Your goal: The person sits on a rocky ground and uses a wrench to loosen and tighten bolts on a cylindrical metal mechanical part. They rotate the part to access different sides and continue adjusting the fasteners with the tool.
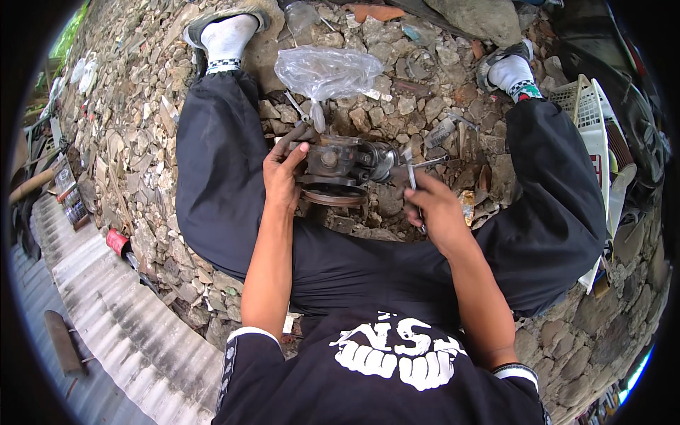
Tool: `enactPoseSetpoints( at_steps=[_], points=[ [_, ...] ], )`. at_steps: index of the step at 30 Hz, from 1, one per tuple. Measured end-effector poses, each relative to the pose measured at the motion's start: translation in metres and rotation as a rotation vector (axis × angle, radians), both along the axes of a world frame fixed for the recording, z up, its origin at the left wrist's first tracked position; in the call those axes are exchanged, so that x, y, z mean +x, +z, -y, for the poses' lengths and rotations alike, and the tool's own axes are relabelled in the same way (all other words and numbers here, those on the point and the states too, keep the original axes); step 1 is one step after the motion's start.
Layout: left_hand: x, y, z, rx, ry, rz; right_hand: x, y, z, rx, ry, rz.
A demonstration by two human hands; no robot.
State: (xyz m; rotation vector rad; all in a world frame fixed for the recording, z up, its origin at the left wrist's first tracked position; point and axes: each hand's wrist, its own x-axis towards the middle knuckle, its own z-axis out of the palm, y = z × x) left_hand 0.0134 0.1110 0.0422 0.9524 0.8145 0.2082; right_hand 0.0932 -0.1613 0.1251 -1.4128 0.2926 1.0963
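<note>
Between my legs, a dark, greasy metal machine part with a round pulley wheel on its near side is held just above the stones. My left hand grips its left end, thumb on top and fingers around the far side. A silver wrench is in my right hand, its upper end close to the bright round right end of the part. Whether the wrench touches the part I cannot tell. The fingers of my right hand are slightly blurred.
A clear plastic bag lies beyond the part, with another wrench beside it. A small bottle rests on the stones to the right. At far right stands a white plastic basket; corrugated sheeting lies at left near a red can.
</note>
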Motion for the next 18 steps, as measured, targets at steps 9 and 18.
enactPoseSetpoints(
  at_steps=[9, 18],
  points=[
    [-0.002, -0.006, -0.004, -0.013, 0.014, 0.001, -0.004, -0.032, 0.001, -0.515, 0.743, 0.868],
    [-0.003, -0.014, -0.011, -0.034, 0.022, -0.005, -0.005, -0.06, -0.013, -0.273, 0.633, 0.846]
  ],
)
